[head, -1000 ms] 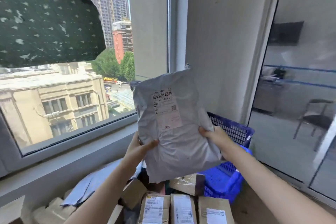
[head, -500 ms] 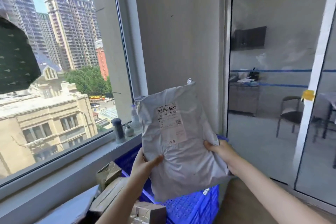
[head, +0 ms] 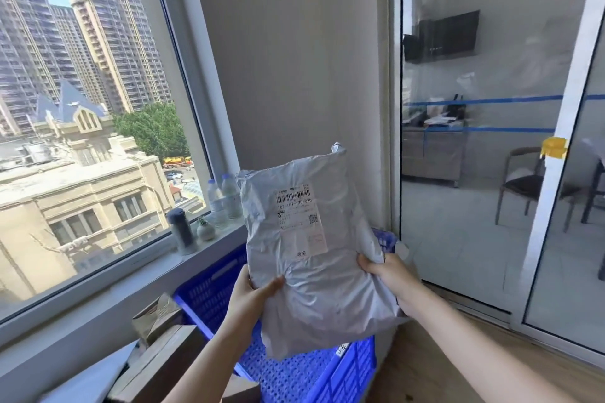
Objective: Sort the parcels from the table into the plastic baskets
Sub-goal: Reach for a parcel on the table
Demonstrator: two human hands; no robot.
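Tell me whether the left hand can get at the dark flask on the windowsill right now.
Probably not yet: the left hand grips the grey parcel. The dark flask stands unobstructed on the sill, so the path itself looks free.

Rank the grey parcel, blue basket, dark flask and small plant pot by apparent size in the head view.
1. grey parcel and blue basket: unsure, since the parcel is nearer and hides part of the basket.
2. dark flask.
3. small plant pot, clearly the smallest.
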